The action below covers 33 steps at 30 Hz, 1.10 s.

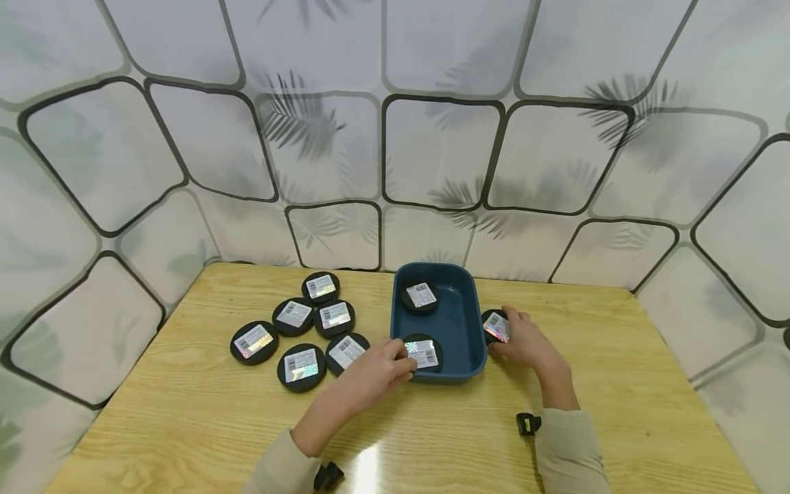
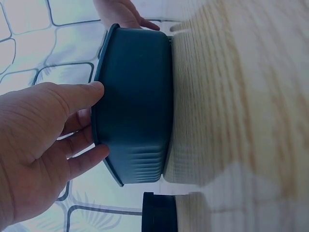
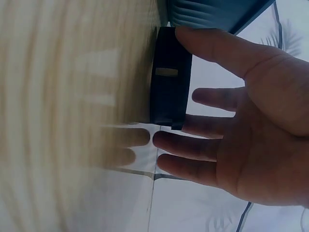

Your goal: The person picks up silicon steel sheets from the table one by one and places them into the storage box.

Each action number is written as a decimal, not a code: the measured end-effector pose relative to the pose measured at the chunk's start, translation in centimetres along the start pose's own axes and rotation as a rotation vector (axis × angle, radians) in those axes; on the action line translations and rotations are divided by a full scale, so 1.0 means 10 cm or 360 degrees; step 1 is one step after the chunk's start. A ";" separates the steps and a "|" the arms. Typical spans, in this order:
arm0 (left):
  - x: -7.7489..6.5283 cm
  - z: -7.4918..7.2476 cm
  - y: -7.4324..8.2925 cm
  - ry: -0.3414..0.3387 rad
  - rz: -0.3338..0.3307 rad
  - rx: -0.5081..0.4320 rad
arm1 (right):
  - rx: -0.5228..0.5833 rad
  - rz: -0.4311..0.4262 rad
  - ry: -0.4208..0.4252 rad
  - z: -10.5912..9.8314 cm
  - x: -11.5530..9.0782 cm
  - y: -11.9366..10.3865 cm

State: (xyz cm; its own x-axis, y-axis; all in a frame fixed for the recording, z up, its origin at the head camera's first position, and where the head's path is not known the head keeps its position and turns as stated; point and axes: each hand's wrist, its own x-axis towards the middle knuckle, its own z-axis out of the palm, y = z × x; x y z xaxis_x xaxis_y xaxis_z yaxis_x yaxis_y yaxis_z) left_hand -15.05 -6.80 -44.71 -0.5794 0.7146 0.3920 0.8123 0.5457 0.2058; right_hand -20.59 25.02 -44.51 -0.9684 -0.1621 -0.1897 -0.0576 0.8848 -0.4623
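Note:
A dark blue plastic tub stands on the table with two black round discs in it, one at the far end and one at the near left, each with a white, partly shiny label. My left hand grips the tub's near left corner; in the left wrist view its thumb lies on the rim and some fingertips are hidden behind it. Just right of the tub, my right hand holds another black disc between thumb and fingers, its lower side at the tabletop.
Left of the tub several more labelled black discs lie on the wooden table, one partly behind my left hand. A patterned curtain stands around the back and sides.

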 end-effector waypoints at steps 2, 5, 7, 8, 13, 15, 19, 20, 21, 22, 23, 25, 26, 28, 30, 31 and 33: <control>0.00 0.00 0.00 -0.0009 -0.0005 -0.0003 | 0.0000 -0.0013 0.0009 0.00 0.00 0.01; 0.00 -0.01 0.01 -0.0020 -0.0013 -0.0008 | -0.0015 -0.0016 0.0020 0.01 0.00 0.03; 0.00 -0.01 0.02 -0.0023 -0.0014 -0.0008 | -0.0031 -0.0014 0.0029 0.01 0.00 0.03; 0.00 -0.02 0.02 -0.0023 -0.0015 -0.0008 | -0.0034 -0.0010 0.0036 0.01 0.00 0.03; 0.00 -0.02 0.03 -0.0017 -0.0016 -0.0009 | -0.0059 0.0019 0.0094 0.01 -0.01 0.03; 0.00 -0.02 0.02 -0.0019 -0.0020 -0.0011 | -0.0070 0.0034 0.0118 0.00 -0.01 0.02; 0.00 -0.03 0.02 -0.0029 -0.0033 -0.0020 | -0.0090 0.0054 0.0142 0.00 -0.03 0.02; 0.00 -0.03 0.02 -0.0032 -0.0037 -0.0020 | -0.0093 0.0060 0.0140 0.00 -0.03 0.02; 0.00 -0.03 0.02 -0.0033 -0.0041 -0.0021 | -0.0096 0.0065 0.0135 -0.01 -0.04 0.01; 0.00 -0.03 0.02 -0.0035 -0.0043 -0.0022 | -0.0102 0.0078 0.0125 -0.02 -0.05 0.01; 0.00 -0.03 0.02 -0.0038 -0.0044 -0.0022 | -0.0104 0.0091 0.0115 -0.02 -0.05 0.02; 0.00 -0.03 0.02 -0.0039 -0.0046 -0.0021 | -0.0107 0.0134 0.0080 -0.03 -0.08 0.01; 0.00 -0.03 0.02 -0.0039 -0.0045 -0.0021 | -0.0110 0.0155 0.0062 -0.04 -0.09 0.01; 0.00 -0.03 0.02 -0.0036 -0.0043 -0.0021 | -0.0118 0.0202 0.0027 -0.05 -0.12 0.01; 0.00 -0.02 0.02 -0.0031 -0.0038 -0.0020 | -0.0117 0.0236 -0.0003 -0.07 -0.14 0.00; 0.00 -0.02 0.02 -0.0028 -0.0036 -0.0020 | -0.0114 0.0246 -0.0009 -0.07 -0.16 -0.01; 0.00 -0.01 0.02 -0.0023 -0.0032 -0.0018 | -0.0100 0.0275 -0.0019 -0.08 -0.18 -0.01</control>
State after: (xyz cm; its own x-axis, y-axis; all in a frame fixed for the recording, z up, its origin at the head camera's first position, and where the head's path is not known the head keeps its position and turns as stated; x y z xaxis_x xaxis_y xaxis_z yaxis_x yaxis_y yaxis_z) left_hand -14.88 -6.77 -44.55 -0.5963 0.7100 0.3745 0.8012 0.5550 0.2235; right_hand -19.06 25.57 -43.46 -0.9622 -0.0106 -0.2722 0.0938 0.9254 -0.3673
